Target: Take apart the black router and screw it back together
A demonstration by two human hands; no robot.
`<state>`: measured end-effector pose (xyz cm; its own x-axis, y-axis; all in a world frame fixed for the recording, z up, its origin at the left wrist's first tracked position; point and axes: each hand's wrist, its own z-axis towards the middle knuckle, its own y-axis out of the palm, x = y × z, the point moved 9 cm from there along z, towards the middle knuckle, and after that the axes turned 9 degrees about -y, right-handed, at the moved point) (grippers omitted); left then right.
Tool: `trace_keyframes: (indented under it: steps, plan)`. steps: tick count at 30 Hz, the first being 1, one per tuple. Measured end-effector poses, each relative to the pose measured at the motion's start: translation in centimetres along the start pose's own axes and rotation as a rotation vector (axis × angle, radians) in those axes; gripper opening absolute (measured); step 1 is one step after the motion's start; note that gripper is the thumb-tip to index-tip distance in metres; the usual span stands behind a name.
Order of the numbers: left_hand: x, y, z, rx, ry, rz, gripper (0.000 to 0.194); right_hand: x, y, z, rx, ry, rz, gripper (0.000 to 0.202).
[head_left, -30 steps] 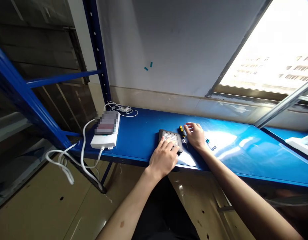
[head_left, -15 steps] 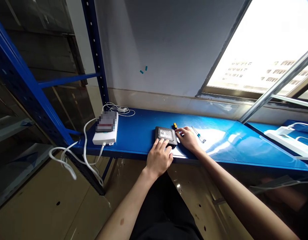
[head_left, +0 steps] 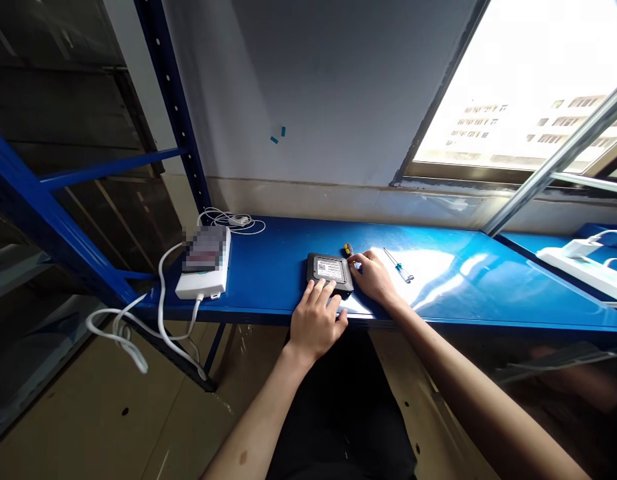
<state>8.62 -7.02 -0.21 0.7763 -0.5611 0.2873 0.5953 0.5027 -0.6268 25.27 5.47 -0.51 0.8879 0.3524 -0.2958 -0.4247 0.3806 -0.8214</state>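
A flat black rectangular device (head_left: pixel 338 257) with a white printed label lies on the blue shelf. My left hand (head_left: pixel 315 321) rests its outstretched fingertips on the device's near edge, thumb apart at the near right corner. Against the device's right side, my right hand (head_left: pixel 372 277) has its thumb and fingers pinched together; what is between them is too small to make out. Just beyond those fingers shows a yellow-and-black handle (head_left: pixel 347 249), its other end hidden by the hand. Right of this hand lies a thin metal tool (head_left: pixel 399 267) with a blue-green part.
The blue shelf (head_left: pixel 283 250) runs along the wall. At its left stands a white power strip (head_left: pixel 202 283) with a blurred-out item on top and white cables (head_left: pixel 163 280) hanging over the edge. Another white power strip (head_left: pixel 583 270) lies far right, beyond a metal post (head_left: pixel 543 167).
The camera view has shifted slightly. My right hand has closed in on the device's right side and covers more of the yellow-and-black handle. My left hand keeps its place on the device.
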Motion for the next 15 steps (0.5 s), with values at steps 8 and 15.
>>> trace_keyframes:
  steps: [8, 15]
  plan:
    - [0.1, 0.4, 0.1, 0.104, -0.055, 0.011, 0.019, 0.9, -0.2, -0.1, 0.023, 0.038, 0.06, 0.022]
    - [0.2, 0.4, 0.2, 0.097, -0.077, -0.011, 0.018, 1.4, -0.3, -0.3, 0.031, 0.071, 0.073, 0.023]
